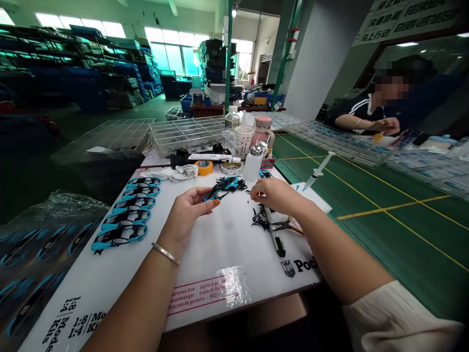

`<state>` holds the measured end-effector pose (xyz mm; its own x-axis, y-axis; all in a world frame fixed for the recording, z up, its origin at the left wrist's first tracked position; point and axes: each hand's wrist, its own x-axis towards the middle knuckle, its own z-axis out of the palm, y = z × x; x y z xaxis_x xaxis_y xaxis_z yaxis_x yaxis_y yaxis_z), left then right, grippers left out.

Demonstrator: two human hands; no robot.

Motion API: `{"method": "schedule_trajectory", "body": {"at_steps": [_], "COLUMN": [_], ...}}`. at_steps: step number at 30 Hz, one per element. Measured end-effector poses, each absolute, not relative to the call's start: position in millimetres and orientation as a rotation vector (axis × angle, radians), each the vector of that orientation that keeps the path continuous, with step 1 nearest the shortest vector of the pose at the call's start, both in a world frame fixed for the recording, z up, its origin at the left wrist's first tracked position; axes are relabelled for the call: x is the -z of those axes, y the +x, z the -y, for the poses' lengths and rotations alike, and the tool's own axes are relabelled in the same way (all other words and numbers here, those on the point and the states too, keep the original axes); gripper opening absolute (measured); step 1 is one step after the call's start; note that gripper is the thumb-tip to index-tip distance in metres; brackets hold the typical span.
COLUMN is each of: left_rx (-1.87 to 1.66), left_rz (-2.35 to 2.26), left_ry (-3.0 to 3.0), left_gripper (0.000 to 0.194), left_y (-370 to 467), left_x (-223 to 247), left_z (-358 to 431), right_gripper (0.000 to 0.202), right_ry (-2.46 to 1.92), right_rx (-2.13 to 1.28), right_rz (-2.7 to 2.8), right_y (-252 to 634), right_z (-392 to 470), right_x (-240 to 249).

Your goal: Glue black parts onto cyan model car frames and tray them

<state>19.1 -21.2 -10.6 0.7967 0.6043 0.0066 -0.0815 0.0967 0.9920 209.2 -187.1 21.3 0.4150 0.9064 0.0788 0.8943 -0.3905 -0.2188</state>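
Observation:
My left hand is closed on a small blue-and-black frame piece, shaped like part of a glasses frame. My right hand is to the right of it, fingertips pinched close to the board; whatever they grip is too small to make out. Just beyond the held piece lies a heap of blue and black parts. Below my right hand are loose thin black pieces, a utility knife and pliers. Several blue-and-black frames lie in a column on the left side of the white board.
Behind my hands stand a white dispenser bottle, orange tape, a tube and a pink cup. A syringe rests on a white pad at right. Clear divided trays stand farther back. A co-worker sits at far right.

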Motion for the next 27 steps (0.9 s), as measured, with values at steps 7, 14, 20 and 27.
{"method": "schedule_trajectory", "body": {"at_steps": [7,14,20,27], "left_rx": [-0.502,-0.448,-0.363,0.059], "left_rz": [-0.444,-0.436,-0.465,-0.041], "left_ry": [1.458,1.548,1.547,1.725], "left_gripper": [0.051,0.047,0.038,0.045], "left_y": [20.2,21.6,21.2,21.8], "left_x": [9.7,12.3,15.5,17.6], "left_z": [21.6,26.7,27.0,43.3], "right_gripper": [0.010,0.010,0.021,0.025], "right_ry": [-2.602,-2.301,-1.769,-1.356], "right_rx": [-0.234,-0.402,-0.576,-0.808], "right_rz": [1.465,1.380,1.119,0.869], "right_y": [201.6,212.2,207.1,182.3], "right_z": [178.5,187.9,192.0,176.0], "right_x": [2.2,4.4,-6.9,6.3]}}
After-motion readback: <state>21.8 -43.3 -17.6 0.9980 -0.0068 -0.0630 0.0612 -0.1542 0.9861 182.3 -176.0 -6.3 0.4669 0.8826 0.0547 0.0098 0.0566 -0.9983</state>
